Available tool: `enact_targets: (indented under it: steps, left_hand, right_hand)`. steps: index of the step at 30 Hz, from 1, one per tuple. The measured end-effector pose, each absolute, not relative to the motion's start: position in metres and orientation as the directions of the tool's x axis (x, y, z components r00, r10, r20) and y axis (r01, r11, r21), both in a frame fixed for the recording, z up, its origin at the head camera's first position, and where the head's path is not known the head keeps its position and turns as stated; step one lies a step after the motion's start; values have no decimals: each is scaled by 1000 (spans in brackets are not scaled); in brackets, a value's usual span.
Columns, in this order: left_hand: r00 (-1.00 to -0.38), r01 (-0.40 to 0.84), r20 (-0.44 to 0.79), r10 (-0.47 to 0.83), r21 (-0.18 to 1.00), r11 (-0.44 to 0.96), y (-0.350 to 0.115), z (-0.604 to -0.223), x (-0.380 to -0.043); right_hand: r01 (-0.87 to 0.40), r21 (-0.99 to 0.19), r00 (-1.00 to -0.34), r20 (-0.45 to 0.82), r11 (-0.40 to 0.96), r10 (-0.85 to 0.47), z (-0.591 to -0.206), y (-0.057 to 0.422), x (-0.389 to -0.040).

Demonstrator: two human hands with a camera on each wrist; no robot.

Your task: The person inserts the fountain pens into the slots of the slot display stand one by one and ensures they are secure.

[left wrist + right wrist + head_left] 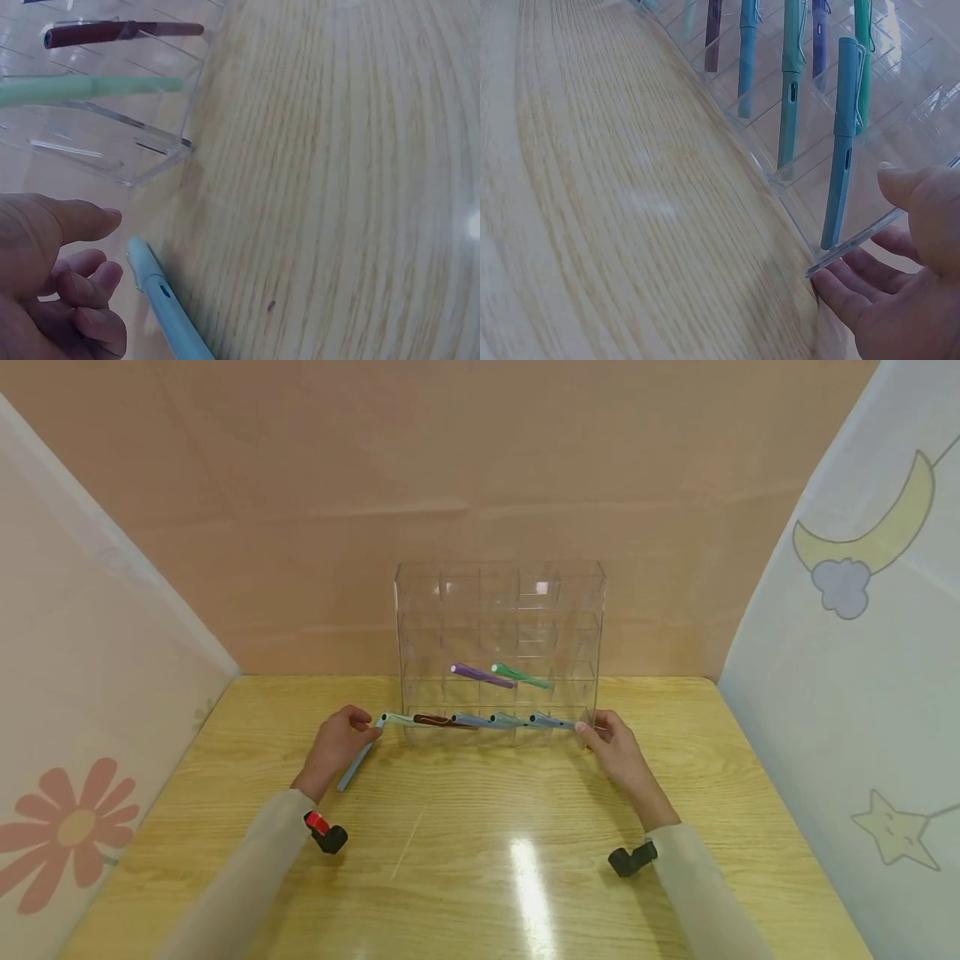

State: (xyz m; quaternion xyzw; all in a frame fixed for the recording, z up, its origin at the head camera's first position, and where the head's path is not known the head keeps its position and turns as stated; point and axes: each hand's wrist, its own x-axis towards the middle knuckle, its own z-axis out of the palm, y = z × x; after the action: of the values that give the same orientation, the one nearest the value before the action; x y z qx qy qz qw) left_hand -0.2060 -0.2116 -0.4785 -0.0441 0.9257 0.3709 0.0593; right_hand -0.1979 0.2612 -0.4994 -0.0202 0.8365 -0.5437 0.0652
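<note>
A clear acrylic pen rack (pixel 498 647) stands at the back of the table, with several capped pens in its lower two rows. My right hand (pixel 617 747) grips the rack's lower right corner, thumb (pixel 900 186) in front and the other fingers along the outside. A blue pen (pixel 841 142) sits in the compartment closest to it. Left of the rack, a light blue pen (pixel 166 304) lies on the table. My left hand (pixel 339 747) is beside its capped end with loosely bent fingers, a small gap showing in the left wrist view.
The rack's bottom row holds a pale green pen (pixel 90 88), a maroon pen (pixel 124 31) and others; a purple pen (pixel 480 675) and a green pen (pixel 521 675) sit one row above. Cloth walls (pixel 480 460) enclose the wooden table (pixel 465 860).
</note>
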Motion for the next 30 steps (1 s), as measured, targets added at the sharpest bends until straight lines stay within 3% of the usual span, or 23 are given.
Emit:
enact_targets:
  steps: [19,30]
  left_hand:
    - [-974,-183,-219,-52,639,747,-204,-489,-220]
    - [-980,-168,-186,-63,622,765,-204,-490,-222]
  right_hand:
    - [35,-913,-991,-84,405,-103,-499,262,-197]
    - [24,-915,-990,-77,402,-116,-497,261,-195]
